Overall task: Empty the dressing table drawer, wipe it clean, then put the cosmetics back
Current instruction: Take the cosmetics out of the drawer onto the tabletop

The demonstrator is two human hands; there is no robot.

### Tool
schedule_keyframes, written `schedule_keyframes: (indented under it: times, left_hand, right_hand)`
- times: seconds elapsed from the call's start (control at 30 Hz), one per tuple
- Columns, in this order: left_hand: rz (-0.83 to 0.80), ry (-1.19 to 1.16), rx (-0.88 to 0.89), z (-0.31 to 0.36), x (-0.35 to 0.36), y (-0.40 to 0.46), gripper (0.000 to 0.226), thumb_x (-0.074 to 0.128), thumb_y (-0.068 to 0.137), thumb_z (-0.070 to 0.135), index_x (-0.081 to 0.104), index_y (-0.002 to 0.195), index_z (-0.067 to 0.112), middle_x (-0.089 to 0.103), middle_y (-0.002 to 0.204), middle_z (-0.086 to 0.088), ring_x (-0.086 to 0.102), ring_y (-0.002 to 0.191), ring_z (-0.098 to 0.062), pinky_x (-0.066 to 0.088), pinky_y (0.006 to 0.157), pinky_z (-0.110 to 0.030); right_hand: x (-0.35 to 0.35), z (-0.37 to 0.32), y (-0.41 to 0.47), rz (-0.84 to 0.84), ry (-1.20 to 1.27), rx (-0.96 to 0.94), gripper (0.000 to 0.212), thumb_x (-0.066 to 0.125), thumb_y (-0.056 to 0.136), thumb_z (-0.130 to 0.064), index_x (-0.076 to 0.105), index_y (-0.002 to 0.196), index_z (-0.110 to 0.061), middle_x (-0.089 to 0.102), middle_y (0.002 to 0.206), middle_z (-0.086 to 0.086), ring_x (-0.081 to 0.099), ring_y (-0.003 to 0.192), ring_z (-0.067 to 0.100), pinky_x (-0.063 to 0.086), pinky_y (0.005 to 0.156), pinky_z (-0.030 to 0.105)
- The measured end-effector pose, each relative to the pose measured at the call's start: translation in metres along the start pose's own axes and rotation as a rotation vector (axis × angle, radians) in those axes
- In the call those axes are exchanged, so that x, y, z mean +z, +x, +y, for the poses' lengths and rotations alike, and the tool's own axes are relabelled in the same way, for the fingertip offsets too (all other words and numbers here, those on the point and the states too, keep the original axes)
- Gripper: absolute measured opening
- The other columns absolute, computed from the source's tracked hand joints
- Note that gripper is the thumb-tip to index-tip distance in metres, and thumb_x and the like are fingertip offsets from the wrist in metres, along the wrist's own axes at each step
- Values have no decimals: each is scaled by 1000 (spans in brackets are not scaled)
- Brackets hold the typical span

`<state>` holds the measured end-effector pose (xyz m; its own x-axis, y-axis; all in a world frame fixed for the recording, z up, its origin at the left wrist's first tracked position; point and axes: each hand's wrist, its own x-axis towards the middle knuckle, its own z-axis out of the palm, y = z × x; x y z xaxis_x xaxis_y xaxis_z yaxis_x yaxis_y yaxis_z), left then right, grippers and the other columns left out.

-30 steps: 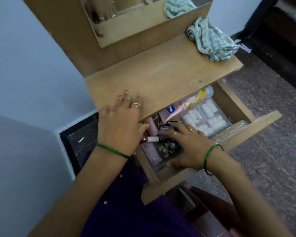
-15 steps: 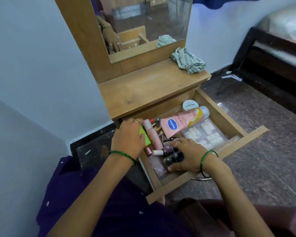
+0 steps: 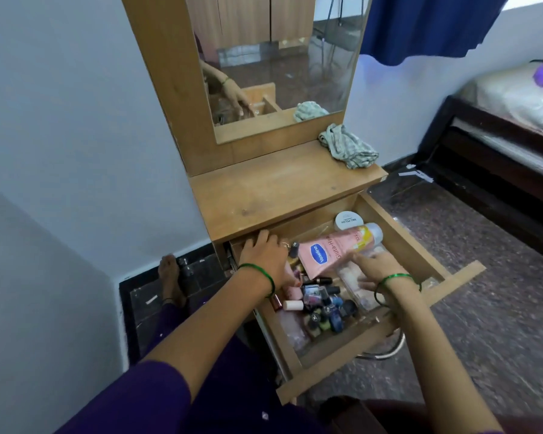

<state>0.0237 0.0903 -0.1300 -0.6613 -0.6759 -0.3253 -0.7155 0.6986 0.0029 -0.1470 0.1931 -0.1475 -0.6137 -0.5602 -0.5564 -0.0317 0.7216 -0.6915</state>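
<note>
Drawer [image 3: 398, 245] pulled open, cosmetics not yet removed. Pink lotion tube [image 3: 336, 249] laid diagonally, cap far-right, flat end near-left, between 2 hands. Right hand [image 3: 373, 270] nearer, fingers relaxed over it; left hand [image 3: 267, 255] curled among lipsticks, grasp cannot be told.

1. Tabletop [image 3: 273, 189] and drawer [image 3: 333, 358]: matt wood-grain board, lightly scuffed.
2. Mirror [image 3: 282, 57]: glossy glass, smeared.
3. Rag [image 3: 348, 148]: soft, crumpled checked cloth.
4. Tube [image 3: 336, 249]: smooth pink plastic, slight sheen.
5. Polish bottles [image 3: 326, 308]: shiny glass, dark caps.
6. Floor [image 3: 483, 324]: polished speckled stone.
</note>
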Motion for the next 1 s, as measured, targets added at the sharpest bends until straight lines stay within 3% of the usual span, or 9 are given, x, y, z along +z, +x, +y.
schedule_keyframes:
  times: [0.1, 0.2, 0.33, 0.43, 0.53, 0.63, 0.77, 0.9, 1.0]
  left_hand:
    - [-23, 167, 49, -2, 1, 4, 72, 66, 76, 56, 46, 131, 14, 44, 135, -5, 27, 130, -27, 31, 102, -43]
    - [4, 301, 91, -7, 3, 5, 64, 68, 77, 51, 51, 128, 16, 44, 134, -4, 27, 129, -27, 31, 102, -42]
    - [30, 251, 118, -10, 9, 7, 65, 67, 77, 52, 52, 127, 15, 44, 135, -3, 31, 128, -25, 31, 103, -42]
    - [27, 219, 142, -12, 13, 9, 66, 65, 79, 52, 47, 131, 15, 45, 137, -3, 35, 128, -24, 33, 102, -43]
    - [31, 168, 187, -13, 13, 9, 63, 67, 80, 45, 44, 131, 15, 44, 134, -4, 42, 123, -26, 36, 100, -43]
    - [22, 154, 228, -13, 13, 8, 62, 68, 80, 43, 43, 131, 17, 43, 133, -3, 46, 118, -27, 39, 98, -44]
    - [11, 226, 280, -14, 11, 9, 53, 65, 82, 45, 53, 127, 19, 40, 133, -2, 43, 117, -28, 39, 96, -44]
    - [81, 293, 315, -15, 12, 3, 44, 58, 88, 41, 53, 126, 19, 41, 136, -3, 43, 119, -31, 36, 98, -46]
    - [155, 301, 373, -17, 11, -2, 37, 54, 92, 37, 52, 125, 20, 48, 133, -2, 48, 117, -28, 36, 96, -43]
  right_hand:
    - [3, -10, 8, -83, 468, 202, 21, 60, 90, -25, 53, 90, -6, 53, 78, 12, 56, 66, 21, 57, 59, 30]
    - [9, -19, 15, -60, 629, 269, 26, 59, 91, -24, 50, 94, 1, 57, 81, 16, 57, 67, 22, 54, 45, 27]
    - [19, -23, 30, -37, 639, 265, 28, 58, 90, -26, 53, 98, 0, 63, 111, 20, 62, 93, 27, 52, 70, 36]
    - [27, -29, 35, -54, 666, 250, 32, 60, 88, -29, 53, 108, -5, 63, 85, 11, 64, 81, 22, 52, 62, 33]
    - [36, -22, 61, 25, 680, 269, 64, 76, 71, -25, 44, 125, -10, 68, 93, 11, 66, 70, 22, 51, 43, 28]
    - [43, -26, 62, 137, 796, 285, 88, 80, 65, -13, 26, 134, -13, 64, 103, 16, 67, 82, 28, 53, 44, 34]
    - [44, -30, 47, 217, 867, 256, 78, 80, 66, -11, 31, 128, -12, 65, 105, 16, 68, 86, 29, 49, 40, 30]
    - [32, -26, 32, 129, 908, 224, 63, 75, 72, -25, 45, 124, -9, 70, 93, 13, 68, 68, 22, 47, 37, 23]
    - [17, -26, 9, 48, 868, 167, 45, 70, 80, -26, 52, 116, -6, 68, 78, 12, 65, 63, 21, 54, 57, 35]
